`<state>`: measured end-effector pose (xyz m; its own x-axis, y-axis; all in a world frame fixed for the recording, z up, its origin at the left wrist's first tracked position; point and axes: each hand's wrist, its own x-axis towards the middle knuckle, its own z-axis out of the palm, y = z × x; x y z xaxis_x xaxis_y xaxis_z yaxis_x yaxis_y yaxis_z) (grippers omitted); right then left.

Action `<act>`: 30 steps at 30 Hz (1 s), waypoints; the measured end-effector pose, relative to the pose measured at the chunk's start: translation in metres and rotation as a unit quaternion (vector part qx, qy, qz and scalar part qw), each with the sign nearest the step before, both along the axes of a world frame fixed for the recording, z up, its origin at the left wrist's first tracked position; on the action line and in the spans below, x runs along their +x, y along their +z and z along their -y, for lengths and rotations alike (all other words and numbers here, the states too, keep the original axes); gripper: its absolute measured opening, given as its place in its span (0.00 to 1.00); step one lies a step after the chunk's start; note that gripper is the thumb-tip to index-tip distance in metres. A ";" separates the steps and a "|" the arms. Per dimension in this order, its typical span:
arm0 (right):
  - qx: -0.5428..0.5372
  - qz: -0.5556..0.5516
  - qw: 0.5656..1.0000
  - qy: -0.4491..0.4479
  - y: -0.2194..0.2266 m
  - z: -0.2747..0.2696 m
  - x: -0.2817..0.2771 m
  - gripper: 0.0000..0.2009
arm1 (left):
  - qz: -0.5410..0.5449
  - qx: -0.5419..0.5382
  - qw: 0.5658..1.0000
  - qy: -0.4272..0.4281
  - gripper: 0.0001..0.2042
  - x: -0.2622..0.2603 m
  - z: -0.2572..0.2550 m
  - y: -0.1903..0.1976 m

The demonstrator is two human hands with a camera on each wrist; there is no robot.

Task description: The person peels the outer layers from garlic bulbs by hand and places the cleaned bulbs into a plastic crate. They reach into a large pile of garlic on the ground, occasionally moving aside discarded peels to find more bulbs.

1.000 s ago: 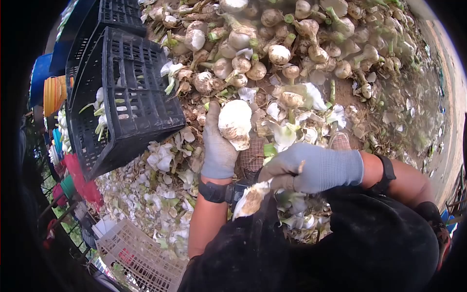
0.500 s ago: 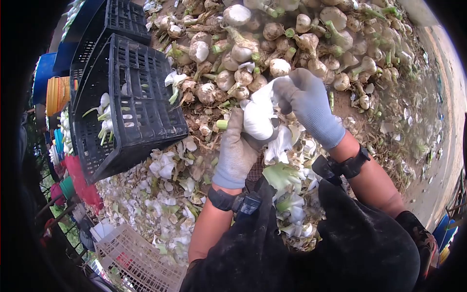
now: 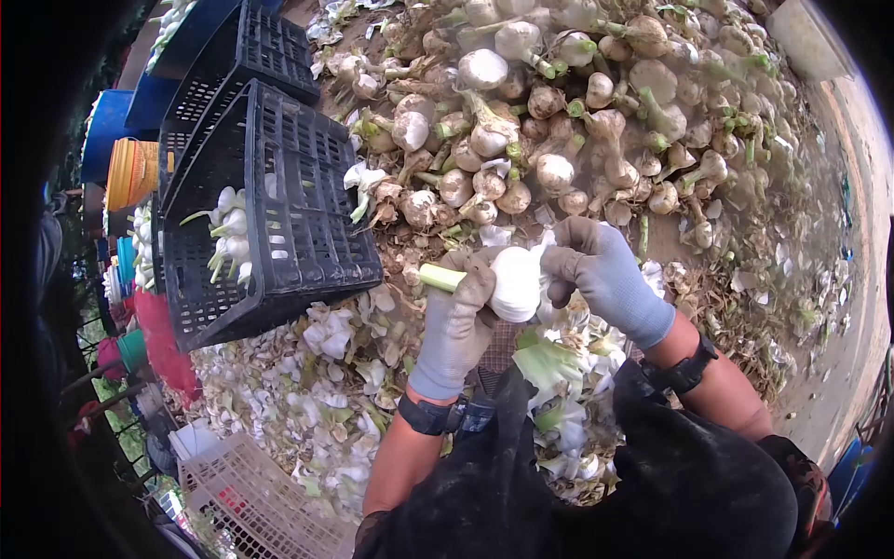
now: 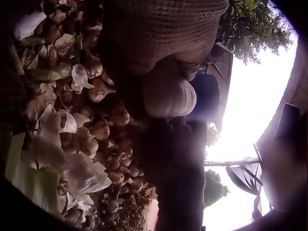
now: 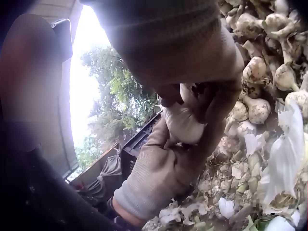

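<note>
A white garlic bulb (image 3: 515, 285) is held in front of the person, its cut green stem (image 3: 441, 277) pointing left. The gloved left hand (image 3: 456, 321) grips the bulb at its stem side, fingers curled round the stem. At the bulb's right side the gloved right hand (image 3: 607, 275) has its fingers curled, pinching a piece of white skin. In the right wrist view the bulb (image 5: 184, 125) lies between both hands, with the left hand (image 5: 156, 173) below it. The left wrist view shows the bulb (image 4: 169, 94) under a dark glove.
A heap of unpeeled garlic (image 3: 549, 172) lies beyond the hands. Black crates (image 3: 312, 205) stand at the left, one with peeled bulbs (image 3: 231, 233) inside. Loose skins (image 3: 298, 373) cover the ground nearby, and a pale crate (image 3: 270, 498) is at the lower left.
The right hand came up from low at the right, where it held a brown-stained skin, to the bulb. The bulb turned from dirty to white side, its stem now pointing left.
</note>
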<state>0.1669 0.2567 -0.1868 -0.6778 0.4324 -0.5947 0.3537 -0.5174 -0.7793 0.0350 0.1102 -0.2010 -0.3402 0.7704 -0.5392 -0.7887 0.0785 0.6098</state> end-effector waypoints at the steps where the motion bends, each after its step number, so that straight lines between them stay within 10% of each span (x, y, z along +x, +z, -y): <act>1: 0.001 0.001 1.000 0.003 -0.014 -0.001 0.008 0.06 | 0.063 0.012 0.997 -0.044 0.11 0.002 0.003 0.008; 3: 0.249 0.093 0.963 -0.031 -0.053 -0.005 0.027 0.03 | -0.019 0.099 0.984 -0.148 0.10 0.001 -0.001 0.029; 5: 0.386 0.012 0.919 0.079 -0.044 0.007 0.039 0.04 | -0.032 -0.043 0.993 -0.109 0.13 -0.019 -0.015 0.042; 8: 0.394 -0.041 0.895 0.204 -0.027 0.015 0.034 0.07 | -0.043 0.214 0.976 0.021 0.27 -0.096 -0.054 0.071; 10: 0.332 0.110 0.831 0.433 0.001 0.008 0.021 0.09 | 0.061 0.316 0.941 0.105 0.29 -0.155 -0.066 0.112; 16: 0.761 0.113 0.607 0.200 -0.046 -0.044 -0.032 0.15 | -0.141 0.166 0.974 0.065 0.16 -0.105 -0.071 0.068; 19: 0.703 0.082 0.652 0.273 -0.069 -0.063 -0.033 0.08 | -0.186 -0.021 0.982 0.007 0.14 -0.031 -0.063 0.024; 21: 0.648 0.066 0.748 0.127 -0.047 -0.055 -0.025 0.11 | -0.299 -0.100 0.942 -0.115 0.17 -0.009 -0.050 -0.005; 24: 0.277 -0.031 0.960 -0.030 -0.031 -0.022 -0.012 0.21 | -0.622 -0.051 0.771 -0.127 0.28 0.015 -0.050 -0.010; 28: 0.089 -0.084 0.992 0.034 -0.013 -0.009 0.019 0.22 | -0.487 -0.057 0.857 -0.160 0.30 0.018 -0.039 -0.009; 30: 0.041 -0.020 0.999 0.025 -0.012 -0.014 0.030 0.20 | -0.528 -0.045 0.819 -0.219 0.31 0.016 -0.030 -0.007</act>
